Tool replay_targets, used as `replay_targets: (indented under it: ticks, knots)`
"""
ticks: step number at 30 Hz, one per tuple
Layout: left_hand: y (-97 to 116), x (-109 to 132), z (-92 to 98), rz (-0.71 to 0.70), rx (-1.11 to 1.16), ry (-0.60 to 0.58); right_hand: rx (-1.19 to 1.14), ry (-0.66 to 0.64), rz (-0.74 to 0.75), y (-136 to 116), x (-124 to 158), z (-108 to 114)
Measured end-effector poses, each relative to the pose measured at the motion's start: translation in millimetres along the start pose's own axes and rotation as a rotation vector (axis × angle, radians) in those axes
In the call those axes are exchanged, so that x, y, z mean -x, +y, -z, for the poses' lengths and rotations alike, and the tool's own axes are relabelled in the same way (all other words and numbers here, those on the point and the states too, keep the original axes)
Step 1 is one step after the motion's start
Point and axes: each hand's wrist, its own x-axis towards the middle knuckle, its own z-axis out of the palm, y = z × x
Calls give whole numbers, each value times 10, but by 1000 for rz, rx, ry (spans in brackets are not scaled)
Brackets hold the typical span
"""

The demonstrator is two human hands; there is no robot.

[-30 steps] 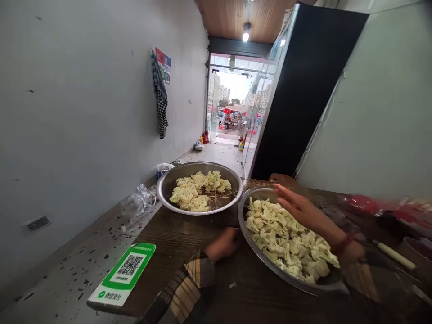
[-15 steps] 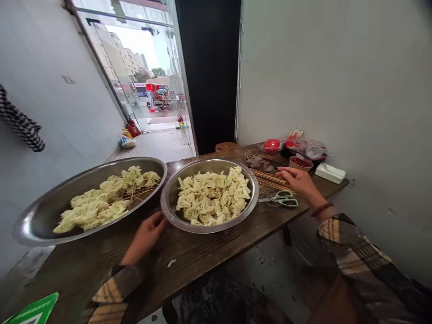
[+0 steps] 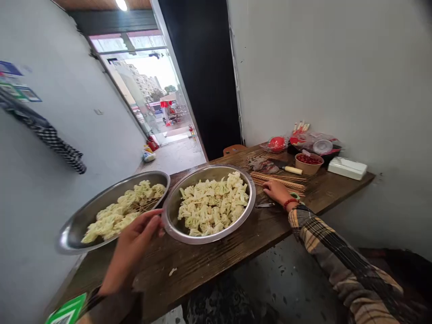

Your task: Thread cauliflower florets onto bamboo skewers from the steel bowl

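A steel bowl of cut cauliflower florets (image 3: 205, 207) stands at the middle of the wooden table. At its left rim is my left hand (image 3: 133, 245), fingers stretched and thumb apart, holding nothing; whether a fingertip touches the rim I cannot tell. My right hand (image 3: 277, 192) is right of the bowl, fingers bent together and tips down at the near edge of a bundle of thin wooden skewers (image 3: 286, 180). What is between those fingertips is hidden. Scissors (image 3: 265, 205) lie partly under that wrist. A larger steel basin (image 3: 76, 225) on the left holds cauliflower threaded on skewers.
Behind the skewers lie a knife with a pale handle (image 3: 293, 170) and greyish meat-like pieces (image 3: 263, 165). A tub of red contents (image 3: 308, 164), a white box (image 3: 347, 168) and a wrapped red item (image 3: 276, 144) line the wall. A cauliflower scrap (image 3: 172, 272) lies in front.
My right hand has come down and leftward from above the scissors to the skewers. My left hand has risen beside the bowl's rim, its fingers stretching out. The camera view has shifted.
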Motion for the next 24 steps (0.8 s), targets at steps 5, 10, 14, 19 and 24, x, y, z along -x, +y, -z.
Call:
replay_targets:
  ticks: [5, 10, 14, 19, 24]
  knots:
    - [197, -135, -395, -98, 74, -116, 94, -16, 15, 11, -122, -153]
    - [331, -307, -638, -130, 137, -182, 164, -4, 87, 54, -101, -217]
    - [468, -553, -836, -144, 221, -229, 203, 30, 109, 99, -126, -223]
    - [521, -855, -1252, -145, 309, -269, 228, 77, 132, 153, -194, -251]
    - [379, -987, -1648, -90, 306, -333, 228, 132, 201, 131, -196, -296]
